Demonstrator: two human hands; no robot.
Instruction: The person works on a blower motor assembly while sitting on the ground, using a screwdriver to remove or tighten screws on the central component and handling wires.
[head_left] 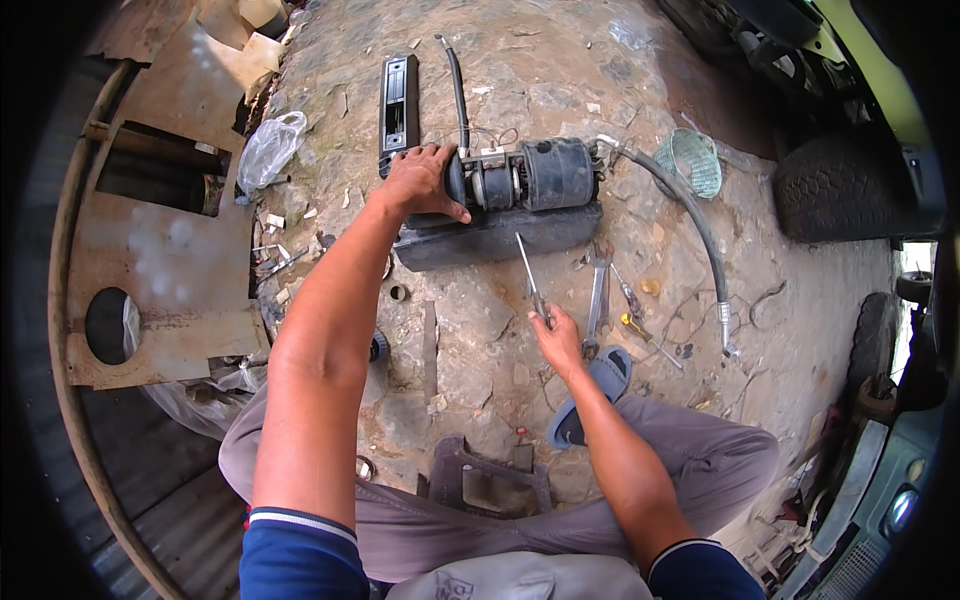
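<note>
A black blower unit [560,172] with drum-shaped housings lies on its black base [500,238] on the rough stone floor. Over its left end my left hand [425,183] is clasped, thumb on the near side and fingers on the far side. In my right hand [557,335] is a screwdriver [527,262], gripped by the handle. Its shaft points up at the near side of the base, and the tip appears just short of it. Black hoses run from the unit, one away from me [457,90] and a thicker one [690,200] curving right.
A long black vent panel [398,105] lies beyond my left hand. Right of the screwdriver are a wrench [598,290] and a yellow-handled screwdriver [636,326]. A green basket [690,162] stands near a tire [850,190]. Rusty sheet metal [165,250] leans at left.
</note>
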